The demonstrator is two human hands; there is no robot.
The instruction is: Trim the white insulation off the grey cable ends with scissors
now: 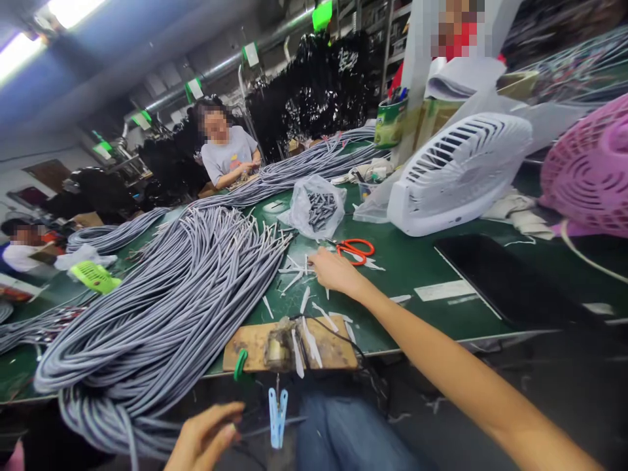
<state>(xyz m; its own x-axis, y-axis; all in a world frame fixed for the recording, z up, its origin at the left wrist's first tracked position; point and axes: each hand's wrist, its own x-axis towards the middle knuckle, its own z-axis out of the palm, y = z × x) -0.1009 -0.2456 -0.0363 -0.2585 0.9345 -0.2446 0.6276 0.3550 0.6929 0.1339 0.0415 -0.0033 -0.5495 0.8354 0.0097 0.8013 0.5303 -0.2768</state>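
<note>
My right hand (333, 269) reaches out over the green table (422, 261), its fingers down among scattered white tube pieces (297, 275) near the cable ends; what they pinch is hidden. My left hand (206, 438) hangs below the table edge, fingers curled, thumb and forefinger close together, beside the hanging part of a big bundle of grey cables (167, 307). A small wooden board (289, 347) with a metal fixture sits at the table's front edge, white pieces lying on it. A light blue clothes peg (277, 412) hangs under it.
Orange-handled scissors (357, 250) lie just beyond my right hand. A plastic bag of small grey parts (316, 209), a white fan (456, 173), a pink fan (591, 173) and a black mat (505, 281) stand to the right. A person (228, 154) works at the far side.
</note>
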